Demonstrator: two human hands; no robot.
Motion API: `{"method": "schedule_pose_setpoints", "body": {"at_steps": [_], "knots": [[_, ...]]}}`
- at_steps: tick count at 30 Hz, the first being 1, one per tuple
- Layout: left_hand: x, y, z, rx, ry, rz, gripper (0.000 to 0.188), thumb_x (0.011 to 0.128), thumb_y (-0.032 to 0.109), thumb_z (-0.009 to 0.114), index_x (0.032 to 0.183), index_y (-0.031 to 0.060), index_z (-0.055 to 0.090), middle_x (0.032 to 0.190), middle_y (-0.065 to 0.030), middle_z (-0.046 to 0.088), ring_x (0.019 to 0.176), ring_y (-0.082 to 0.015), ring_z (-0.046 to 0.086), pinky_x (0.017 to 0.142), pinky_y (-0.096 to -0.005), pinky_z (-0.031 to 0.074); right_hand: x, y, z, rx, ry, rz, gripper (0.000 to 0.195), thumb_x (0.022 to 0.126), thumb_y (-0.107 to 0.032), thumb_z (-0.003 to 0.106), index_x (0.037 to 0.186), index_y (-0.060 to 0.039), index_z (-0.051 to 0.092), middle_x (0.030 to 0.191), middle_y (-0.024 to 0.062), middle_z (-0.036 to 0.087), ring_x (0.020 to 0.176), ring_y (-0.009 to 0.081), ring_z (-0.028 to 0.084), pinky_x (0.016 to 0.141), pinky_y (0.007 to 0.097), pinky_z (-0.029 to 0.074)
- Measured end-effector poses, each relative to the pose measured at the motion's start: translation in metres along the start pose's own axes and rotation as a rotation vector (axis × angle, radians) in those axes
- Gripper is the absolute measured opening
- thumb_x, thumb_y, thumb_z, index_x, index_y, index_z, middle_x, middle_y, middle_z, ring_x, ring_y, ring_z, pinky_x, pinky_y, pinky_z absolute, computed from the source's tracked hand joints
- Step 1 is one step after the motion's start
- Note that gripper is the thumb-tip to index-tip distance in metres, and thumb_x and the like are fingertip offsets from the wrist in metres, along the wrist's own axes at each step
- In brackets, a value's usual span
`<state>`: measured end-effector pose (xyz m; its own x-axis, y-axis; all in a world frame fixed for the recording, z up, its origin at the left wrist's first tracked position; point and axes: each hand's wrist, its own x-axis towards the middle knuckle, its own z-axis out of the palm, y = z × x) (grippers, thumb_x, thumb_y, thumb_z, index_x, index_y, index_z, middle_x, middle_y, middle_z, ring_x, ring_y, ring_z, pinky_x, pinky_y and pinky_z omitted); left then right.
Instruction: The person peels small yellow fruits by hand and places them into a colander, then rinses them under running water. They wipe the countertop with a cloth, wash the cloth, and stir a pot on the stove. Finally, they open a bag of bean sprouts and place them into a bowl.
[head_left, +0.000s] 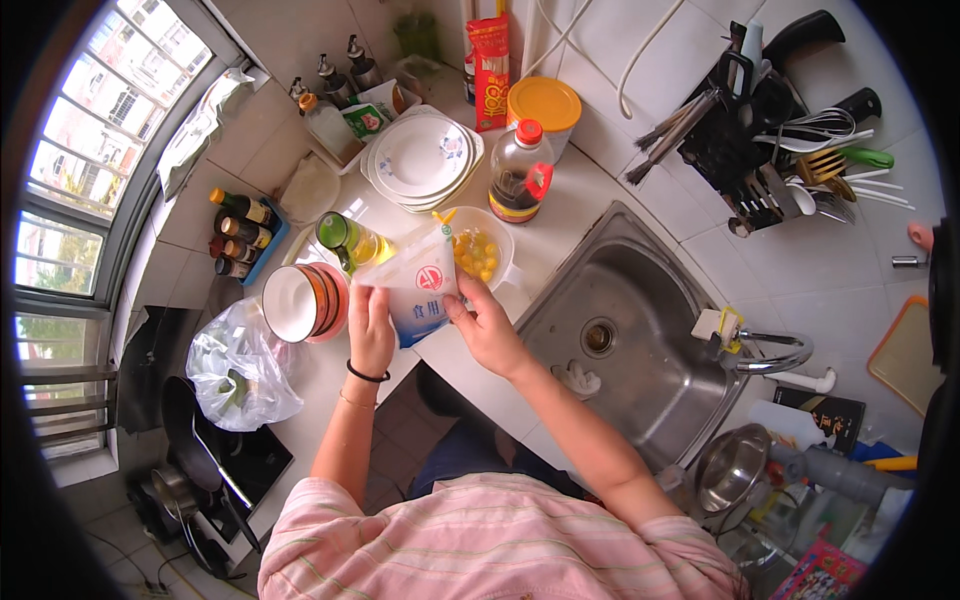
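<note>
A white and blue plastic salt packet (420, 281) is held up between my two hands over the counter. My left hand (373, 322) grips its left side, and my right hand (484, 322) grips its lower right edge. At the packet's top corner shows a small yellow clip (444, 217). Partly hidden behind the packet, a white bowl (508, 247) holds several egg yolks (476, 255). A glass oil bottle with a green lid (352, 238) stands just left of the packet. Beyond the bowl is a large bottle of dark sauce with a red cap (517, 176).
Stacked bowls (291, 304) and a clear plastic bag (244, 367) are at the left. Stacked plates (421, 157) stand farther back. A steel sink (637, 300) with a faucet (780, 352) lies at the right, below a wall rack of utensils (727, 150).
</note>
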<state>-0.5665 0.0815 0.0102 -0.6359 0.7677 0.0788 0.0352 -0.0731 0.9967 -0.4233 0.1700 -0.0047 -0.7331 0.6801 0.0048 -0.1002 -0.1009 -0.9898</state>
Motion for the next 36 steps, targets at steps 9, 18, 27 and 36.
{"method": "schedule_pose_setpoints", "body": {"at_steps": [9, 18, 27, 36], "knots": [[0.018, -0.003, 0.012, -0.485, 0.103, -0.114, 0.022, 0.088, 0.013, 0.060, 0.104, -0.0011, 0.059, 0.098, -0.0027, 0.060, 0.095, -0.0126, 0.055, 0.085, -0.0264, 0.042, 0.024, -0.032, -0.018, -0.485, 0.180, -0.322, 0.049, 0.079, -0.006, 0.066, 0.126, -0.0098, 0.052, 0.115, 0.0108, 0.051, 0.105, 0.0272, 0.051, 0.089, 0.0358, 0.044], [0.063, 0.028, 0.028, -0.674, 0.319, -0.017, 0.020, 0.089, 0.017, 0.061, 0.100, 0.0000, 0.064, 0.099, -0.0048, 0.063, 0.093, -0.0143, 0.057, 0.085, -0.0302, 0.045, 0.108, -0.006, -0.159, -0.417, 0.274, 0.090, 0.025, 0.082, -0.016, 0.066, 0.099, 0.0019, 0.058, 0.093, 0.0093, 0.059, 0.075, 0.0146, 0.062, 0.053, 0.0237, 0.052], [0.095, 0.056, -0.007, -0.711, 0.311, 0.026, 0.020, 0.090, 0.019, 0.059, 0.101, 0.0023, 0.064, 0.100, -0.0050, 0.064, 0.094, -0.0147, 0.058, 0.087, -0.0303, 0.045, 0.153, -0.054, -0.151, -0.222, 0.074, 0.140, 0.029, 0.091, -0.023, 0.057, 0.098, 0.0049, 0.054, 0.080, 0.0111, 0.059, 0.063, 0.0196, 0.065, 0.057, 0.0287, 0.056], [0.117, 0.077, -0.028, -0.757, 0.351, 0.157, 0.022, 0.092, 0.019, 0.055, 0.101, 0.0007, 0.062, 0.103, -0.0080, 0.063, 0.099, -0.0172, 0.059, 0.091, -0.0332, 0.044, 0.297, -0.101, -0.112, -0.168, -0.103, -0.134, 0.029, 0.092, -0.023, 0.055, 0.096, 0.0060, 0.053, 0.084, 0.0131, 0.059, 0.070, 0.0223, 0.066, 0.063, 0.0294, 0.058]]}}
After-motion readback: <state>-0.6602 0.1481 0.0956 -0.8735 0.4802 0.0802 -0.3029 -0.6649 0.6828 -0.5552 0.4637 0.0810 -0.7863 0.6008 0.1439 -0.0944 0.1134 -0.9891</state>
